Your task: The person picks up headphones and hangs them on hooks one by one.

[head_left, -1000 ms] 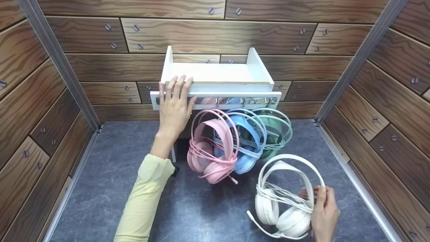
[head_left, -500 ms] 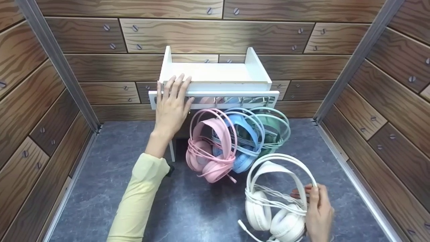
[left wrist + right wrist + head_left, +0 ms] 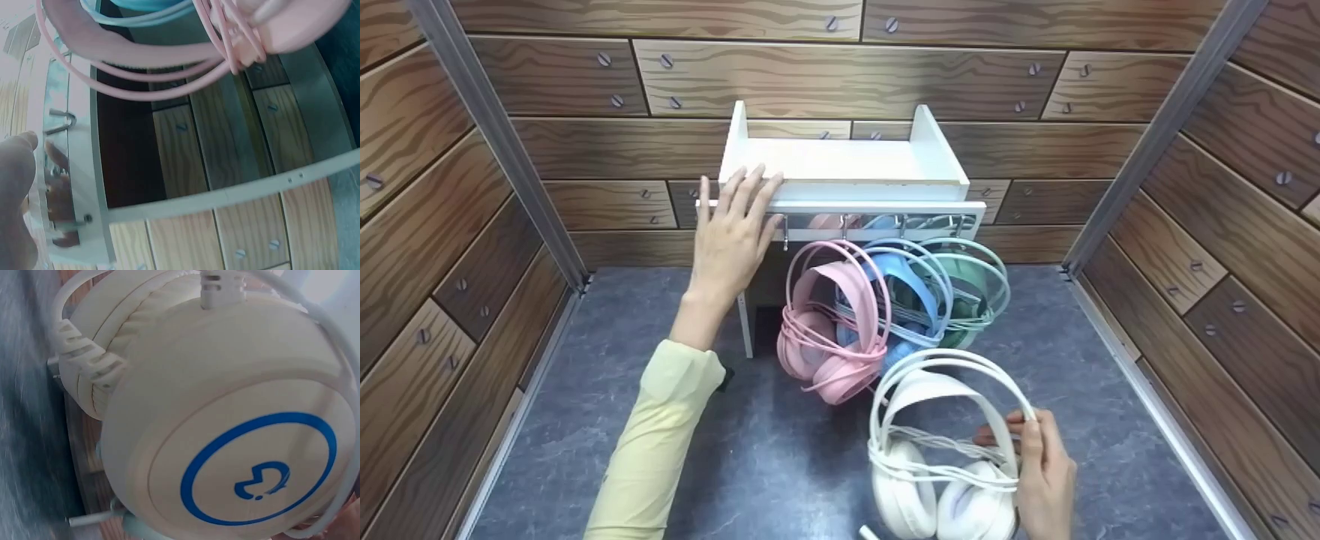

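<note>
My right hand (image 3: pixel 1048 472) holds a white headset (image 3: pixel 904 491) by the right side of its headband, its cable wound across the frame. In the right wrist view, one white ear cup (image 3: pixel 163 388) with a blue ring logo fills most of the picture. My left hand (image 3: pixel 727 247) rests with straight fingers on the left end of a white hook rack (image 3: pixel 877 206). A bare hook (image 3: pixel 786 234) shows just right of that hand. A pink headset (image 3: pixel 844 379), a blue headset (image 3: pixel 911 277) and a green headset (image 3: pixel 966 271) hang from the rack.
Above the rack is a white shelf (image 3: pixel 832 159) with upright side panels. A thin white leg (image 3: pixel 745 330) stands below its left end. Wood-patterned walls (image 3: pixel 840 79) with metal corner posts (image 3: pixel 495 135) surround the dark grey floor (image 3: pixel 780 472).
My right hand has carried the white headset leftward and slightly nearer, so it now overlaps the blue headset's lower edge. My left hand has slid a little left, uncovering the bare hook.
</note>
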### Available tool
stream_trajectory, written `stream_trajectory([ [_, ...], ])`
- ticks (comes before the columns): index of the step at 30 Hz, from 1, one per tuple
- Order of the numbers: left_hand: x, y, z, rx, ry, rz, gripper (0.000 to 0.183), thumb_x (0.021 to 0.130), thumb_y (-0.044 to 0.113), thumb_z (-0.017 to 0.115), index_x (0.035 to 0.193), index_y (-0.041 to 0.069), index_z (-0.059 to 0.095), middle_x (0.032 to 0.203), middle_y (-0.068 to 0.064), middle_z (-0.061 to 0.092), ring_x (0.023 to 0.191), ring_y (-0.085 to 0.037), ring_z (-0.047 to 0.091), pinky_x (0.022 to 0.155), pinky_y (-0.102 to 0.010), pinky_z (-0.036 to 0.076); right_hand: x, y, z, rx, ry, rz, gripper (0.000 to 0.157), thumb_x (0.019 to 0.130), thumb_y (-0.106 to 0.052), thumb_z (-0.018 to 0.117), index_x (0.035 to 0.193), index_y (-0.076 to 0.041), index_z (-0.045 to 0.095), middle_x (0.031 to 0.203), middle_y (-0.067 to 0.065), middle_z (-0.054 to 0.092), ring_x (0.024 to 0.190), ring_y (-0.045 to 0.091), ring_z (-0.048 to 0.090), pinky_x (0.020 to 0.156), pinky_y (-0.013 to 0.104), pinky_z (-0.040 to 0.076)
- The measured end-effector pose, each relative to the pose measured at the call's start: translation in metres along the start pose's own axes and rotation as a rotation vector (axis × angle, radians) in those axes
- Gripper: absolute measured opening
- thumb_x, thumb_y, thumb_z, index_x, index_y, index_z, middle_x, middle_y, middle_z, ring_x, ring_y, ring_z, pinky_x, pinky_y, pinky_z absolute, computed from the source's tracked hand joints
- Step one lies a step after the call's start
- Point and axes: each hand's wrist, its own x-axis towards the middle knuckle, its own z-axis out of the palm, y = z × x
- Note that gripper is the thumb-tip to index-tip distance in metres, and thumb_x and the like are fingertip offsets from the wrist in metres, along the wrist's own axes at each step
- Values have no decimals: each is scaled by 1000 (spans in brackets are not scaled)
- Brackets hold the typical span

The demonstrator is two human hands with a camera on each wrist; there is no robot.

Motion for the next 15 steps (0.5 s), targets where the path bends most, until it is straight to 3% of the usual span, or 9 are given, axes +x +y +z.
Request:
stream_trajectory([
  [8, -21, -29, -8, 71, 147, -57, 47, 107, 34, 43, 152, 17, 46, 160, -3, 40, 150, -25, 31, 127, -55, 4, -6, -17, 14, 106, -92, -12, 34, 112, -16, 29, 108, 4, 55, 85, 14, 75, 74, 23, 75, 70, 25, 61],
  [15, -38, -45, -12, 69, 160, -85, 47, 106, 27, 47, 152, 16, 46, 159, -1, 42, 150, -23, 32, 127, -55, 5, -8, -21, 36, 212, -128, -77, 31, 111, -9, 30, 107, 7, 56, 84, 17, 74, 75, 25, 75, 70, 27, 61],
])
